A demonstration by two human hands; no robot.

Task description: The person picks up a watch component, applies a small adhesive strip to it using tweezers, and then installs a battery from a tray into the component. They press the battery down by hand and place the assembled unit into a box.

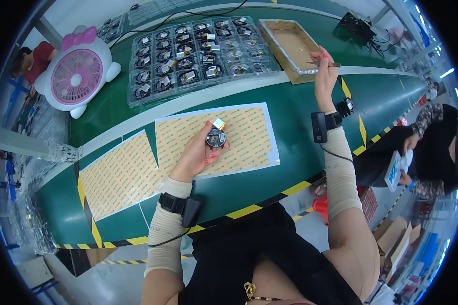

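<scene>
My left hand (192,154) holds a small round black electronic module (215,138) above a sheet of adhesive pieces (249,137). A silver battery with a yellow end (219,123) sticks out from the module's far side. Raised to the right, my right hand (325,76) pinches slim pointed tweezers (333,64) at the near right corner of a shallow cardboard box (301,74). The tweezers' tips point left over the box. A second beige sheet with green print (119,175) lies to the left.
A clear compartment tray (152,94) with several round modules stands at the back. Beside it is a pink and white fan (76,80). Another round black part (345,107) sits right of my right wrist. Striped tape (244,211) marks the table's front edge. Another person (427,142) is at the right.
</scene>
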